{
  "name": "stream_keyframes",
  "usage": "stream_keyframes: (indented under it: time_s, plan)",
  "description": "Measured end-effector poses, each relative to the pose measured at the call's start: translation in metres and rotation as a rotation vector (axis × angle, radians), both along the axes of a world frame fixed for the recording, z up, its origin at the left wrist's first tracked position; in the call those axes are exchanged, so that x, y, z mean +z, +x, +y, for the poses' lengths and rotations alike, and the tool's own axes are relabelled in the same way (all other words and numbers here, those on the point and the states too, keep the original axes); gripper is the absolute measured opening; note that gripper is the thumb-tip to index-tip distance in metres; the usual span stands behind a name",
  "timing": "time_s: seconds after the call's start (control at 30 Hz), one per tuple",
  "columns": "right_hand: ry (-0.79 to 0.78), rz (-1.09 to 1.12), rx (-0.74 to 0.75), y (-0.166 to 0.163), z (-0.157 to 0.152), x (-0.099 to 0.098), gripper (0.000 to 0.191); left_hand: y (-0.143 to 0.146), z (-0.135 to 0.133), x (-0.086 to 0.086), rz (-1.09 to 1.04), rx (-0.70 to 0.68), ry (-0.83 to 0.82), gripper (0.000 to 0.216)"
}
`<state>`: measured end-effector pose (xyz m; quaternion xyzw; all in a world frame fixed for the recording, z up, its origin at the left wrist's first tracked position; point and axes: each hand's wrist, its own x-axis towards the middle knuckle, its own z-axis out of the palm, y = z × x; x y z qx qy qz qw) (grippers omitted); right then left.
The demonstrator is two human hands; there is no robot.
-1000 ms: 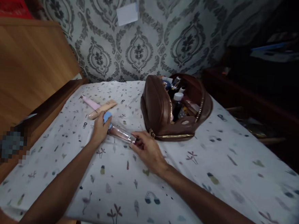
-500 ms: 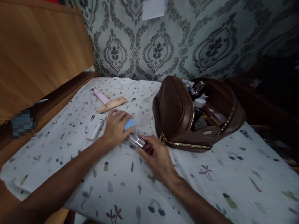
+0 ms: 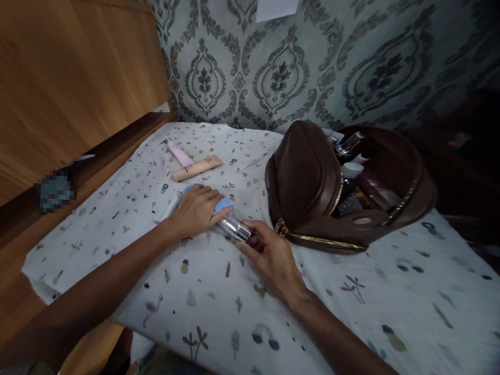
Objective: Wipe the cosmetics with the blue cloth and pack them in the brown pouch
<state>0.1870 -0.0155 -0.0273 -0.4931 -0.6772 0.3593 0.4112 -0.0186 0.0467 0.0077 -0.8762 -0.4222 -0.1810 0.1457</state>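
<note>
My left hand (image 3: 197,209) lies curled over a light-blue item (image 3: 223,205), whose blue surface shows on both sides of the fingers; its kind is hidden. My right hand (image 3: 273,260) grips the dark end of a shiny silver cylinder (image 3: 236,230) between thumb and fingers. The cylinder's other end meets the left thumb and the blue item; I cannot tell whether they are joined. A white tube (image 3: 172,204) lies partly behind my left hand. Farther back, a beige tube (image 3: 197,168) rests against a pink tube (image 3: 179,153) on the patterned cloth (image 3: 223,328).
An unzipped brown leather bag (image 3: 304,180) stands to the right, holding a white-capped bottle (image 3: 352,170) and several other cosmetics. A wooden cabinet (image 3: 78,67) rises on the left. Patterned wallpaper (image 3: 283,75) backs the cloth-covered surface.
The camera view has shifted, so the bag and tubes sit differently in the picture. My left fingers now reach farther over the blue item. My right hand keeps its grip on the cylinder.
</note>
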Motion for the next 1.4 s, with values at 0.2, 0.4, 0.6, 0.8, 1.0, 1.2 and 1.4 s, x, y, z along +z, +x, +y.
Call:
stream_keyframes:
  time_s: [0.2, 0.4, 0.6, 0.8, 1.0, 1.2, 1.4]
  plan:
    - [-0.049, 0.108, 0.001, -0.001, 0.0, -0.001, 0.039, -0.021, -0.004, 0.003, -0.152, 0.125, -0.102, 0.042]
    - [-0.196, 0.34, 0.024, -0.001, 0.005, 0.002, 0.044, -0.026, -0.007, 0.004, -0.203, 0.129, -0.176, 0.036]
    - [-0.156, 0.39, 0.034, -0.002, 0.006, -0.002, 0.036, -0.011, -0.021, 0.008, -0.208, 0.154, 0.122, 0.028]
    - [0.016, 0.274, 0.026, -0.004, 0.002, -0.004, 0.031, 0.02, -0.042, 0.005, -0.18, -0.104, -0.043, 0.032]
    - [0.056, 0.234, 0.018, 0.0, 0.003, 0.0, 0.029, 0.007, -0.025, 0.002, -0.161, -0.054, -0.346, 0.045]
    - [-0.001, 0.249, 0.018, -0.001, 0.004, 0.0, 0.029, -0.011, -0.009, 0.002, -0.24, -0.017, -0.412, 0.048]
    - [-0.017, 0.137, 0.011, -0.002, 0.004, -0.005, 0.026, -0.014, -0.009, 0.001, -0.265, 0.013, -0.364, 0.031]
